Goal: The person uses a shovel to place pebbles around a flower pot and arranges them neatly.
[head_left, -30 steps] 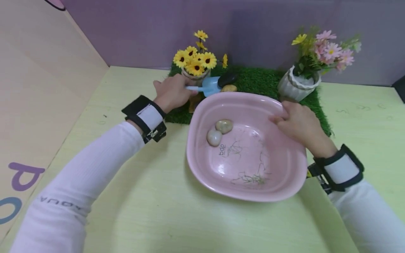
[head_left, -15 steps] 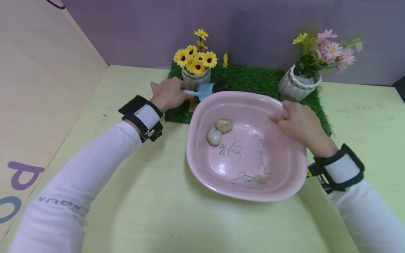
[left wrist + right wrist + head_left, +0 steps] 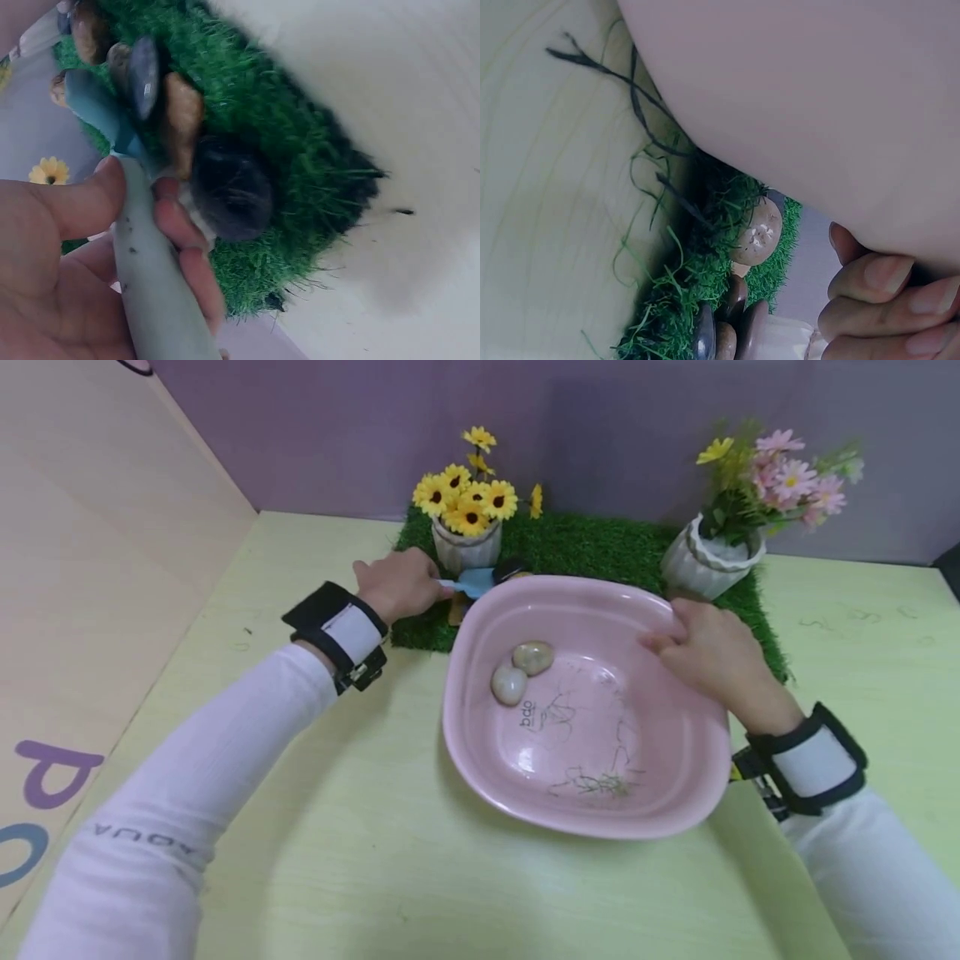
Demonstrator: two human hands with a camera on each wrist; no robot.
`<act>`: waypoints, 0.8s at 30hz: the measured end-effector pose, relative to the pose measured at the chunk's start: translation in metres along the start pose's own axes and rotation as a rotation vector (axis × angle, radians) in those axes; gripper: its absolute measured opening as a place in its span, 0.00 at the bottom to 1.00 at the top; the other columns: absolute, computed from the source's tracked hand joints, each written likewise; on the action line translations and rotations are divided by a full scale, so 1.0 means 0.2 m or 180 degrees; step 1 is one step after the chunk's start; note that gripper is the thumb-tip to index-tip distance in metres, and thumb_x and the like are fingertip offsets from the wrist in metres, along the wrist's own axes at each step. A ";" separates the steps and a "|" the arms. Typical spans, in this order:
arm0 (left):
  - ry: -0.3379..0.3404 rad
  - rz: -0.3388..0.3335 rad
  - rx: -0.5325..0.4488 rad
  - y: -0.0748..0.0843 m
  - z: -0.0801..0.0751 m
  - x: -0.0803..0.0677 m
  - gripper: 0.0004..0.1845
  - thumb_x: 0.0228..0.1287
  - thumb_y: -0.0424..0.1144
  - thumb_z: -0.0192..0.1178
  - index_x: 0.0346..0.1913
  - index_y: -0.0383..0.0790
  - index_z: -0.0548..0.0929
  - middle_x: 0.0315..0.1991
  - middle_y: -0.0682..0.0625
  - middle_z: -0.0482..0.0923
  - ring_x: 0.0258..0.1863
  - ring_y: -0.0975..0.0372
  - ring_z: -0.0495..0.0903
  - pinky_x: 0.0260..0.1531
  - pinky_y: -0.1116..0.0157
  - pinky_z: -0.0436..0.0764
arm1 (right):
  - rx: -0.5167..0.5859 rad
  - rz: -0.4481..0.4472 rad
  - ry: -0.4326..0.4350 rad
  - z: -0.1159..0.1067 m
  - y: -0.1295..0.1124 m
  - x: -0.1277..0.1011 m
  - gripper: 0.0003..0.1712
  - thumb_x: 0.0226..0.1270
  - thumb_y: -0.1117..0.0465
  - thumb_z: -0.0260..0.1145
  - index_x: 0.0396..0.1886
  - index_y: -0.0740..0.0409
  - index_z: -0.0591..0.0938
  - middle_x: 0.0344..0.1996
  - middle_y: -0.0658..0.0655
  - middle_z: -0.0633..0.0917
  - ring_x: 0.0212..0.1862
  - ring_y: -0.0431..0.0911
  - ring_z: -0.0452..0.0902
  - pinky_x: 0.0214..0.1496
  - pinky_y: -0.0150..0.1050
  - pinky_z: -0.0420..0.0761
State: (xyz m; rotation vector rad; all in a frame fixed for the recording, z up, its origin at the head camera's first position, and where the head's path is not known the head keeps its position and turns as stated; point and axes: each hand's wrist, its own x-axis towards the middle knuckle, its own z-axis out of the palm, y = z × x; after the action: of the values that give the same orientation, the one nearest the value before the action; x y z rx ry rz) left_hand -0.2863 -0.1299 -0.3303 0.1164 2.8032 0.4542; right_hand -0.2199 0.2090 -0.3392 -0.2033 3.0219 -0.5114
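My left hand (image 3: 401, 585) grips the pale handle of a small toy shovel (image 3: 97, 112) with a blue blade. In the head view the blade (image 3: 476, 582) is low over the grass mat, in front of the yellow flower pot. A black stone (image 3: 512, 568) is at the blade's tip; whether it rests on the blade, I cannot tell. My right hand (image 3: 712, 656) holds the right back rim of a pink basin (image 3: 585, 818), which is tilted toward me. Inside lie two smooth stones (image 3: 510, 685) and loose grass strands (image 3: 603, 783). Its wall hides part of the mat.
The green grass mat (image 3: 600, 547) lies along the back wall. On it stand a pot of yellow flowers (image 3: 467, 547) and a pot of pink flowers (image 3: 705, 560). Brown and dark stones (image 3: 232, 187) lie on the mat by my left hand.
My left hand has drawn the shovel back and down to the left. The black stone at its tip has shifted the same way. Right hand and basin stay in place.
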 end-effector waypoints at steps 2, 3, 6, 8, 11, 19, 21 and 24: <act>-0.0055 -0.0069 0.0034 0.01 -0.01 0.00 0.27 0.73 0.54 0.53 0.16 0.47 0.67 0.12 0.55 0.60 0.31 0.51 0.76 0.68 0.31 0.49 | 0.0004 0.0003 -0.0003 0.00 0.00 0.00 0.22 0.71 0.47 0.60 0.27 0.57 0.66 0.19 0.58 0.69 0.26 0.55 0.69 0.27 0.43 0.65; -0.0080 -0.0103 0.0052 0.01 -0.02 0.00 0.27 0.73 0.55 0.53 0.16 0.47 0.66 0.12 0.55 0.60 0.32 0.50 0.76 0.68 0.31 0.50 | 0.0007 0.0005 -0.0002 0.00 0.00 0.00 0.22 0.71 0.47 0.60 0.27 0.57 0.66 0.19 0.58 0.69 0.26 0.55 0.69 0.27 0.43 0.65; -0.0165 -0.0197 0.0117 0.03 -0.03 0.00 0.26 0.72 0.55 0.52 0.17 0.46 0.66 0.14 0.55 0.60 0.36 0.49 0.78 0.68 0.31 0.51 | 0.0007 0.0007 0.0002 0.00 0.00 0.00 0.22 0.71 0.47 0.60 0.27 0.57 0.66 0.19 0.58 0.68 0.26 0.55 0.68 0.27 0.42 0.64; -0.0215 -0.0230 0.0168 0.04 -0.04 0.00 0.26 0.72 0.56 0.52 0.18 0.46 0.66 0.15 0.54 0.61 0.37 0.50 0.78 0.68 0.32 0.54 | 0.0008 0.0005 0.0007 0.00 0.00 0.00 0.22 0.71 0.47 0.60 0.26 0.57 0.65 0.18 0.57 0.67 0.25 0.55 0.68 0.26 0.42 0.64; -0.0240 -0.0239 0.0281 0.05 -0.05 0.00 0.25 0.72 0.57 0.51 0.19 0.46 0.68 0.17 0.54 0.62 0.36 0.52 0.77 0.63 0.40 0.66 | 0.0007 0.0007 0.0000 0.00 0.00 0.00 0.22 0.71 0.47 0.60 0.26 0.57 0.65 0.18 0.57 0.67 0.25 0.54 0.68 0.26 0.42 0.64; -0.0051 -0.0073 0.0773 0.13 -0.08 -0.03 0.22 0.71 0.59 0.50 0.41 0.43 0.80 0.34 0.45 0.77 0.39 0.51 0.79 0.45 0.54 0.77 | 0.0011 0.0027 -0.0030 0.00 -0.01 0.00 0.23 0.71 0.46 0.60 0.27 0.57 0.65 0.18 0.57 0.67 0.25 0.54 0.68 0.26 0.42 0.64; 0.0039 -0.0030 0.0835 0.15 -0.08 -0.03 0.22 0.71 0.59 0.51 0.41 0.42 0.81 0.30 0.46 0.76 0.35 0.52 0.79 0.37 0.57 0.75 | 0.0004 0.0019 -0.0034 0.00 -0.01 0.00 0.23 0.71 0.46 0.60 0.27 0.57 0.65 0.18 0.57 0.67 0.25 0.54 0.68 0.26 0.42 0.64; 0.0152 0.0046 0.0814 0.18 -0.08 -0.04 0.21 0.70 0.57 0.53 0.33 0.42 0.83 0.23 0.49 0.70 0.28 0.55 0.77 0.29 0.60 0.72 | 0.0000 0.0003 -0.0026 0.00 -0.01 0.00 0.22 0.71 0.47 0.60 0.27 0.57 0.66 0.19 0.57 0.67 0.25 0.54 0.68 0.26 0.42 0.65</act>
State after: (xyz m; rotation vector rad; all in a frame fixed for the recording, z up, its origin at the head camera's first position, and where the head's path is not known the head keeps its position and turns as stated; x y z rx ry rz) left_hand -0.2821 -0.1025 -0.3012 0.1825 2.8969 0.1004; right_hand -0.2193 0.2077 -0.3377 -0.2035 3.0140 -0.5092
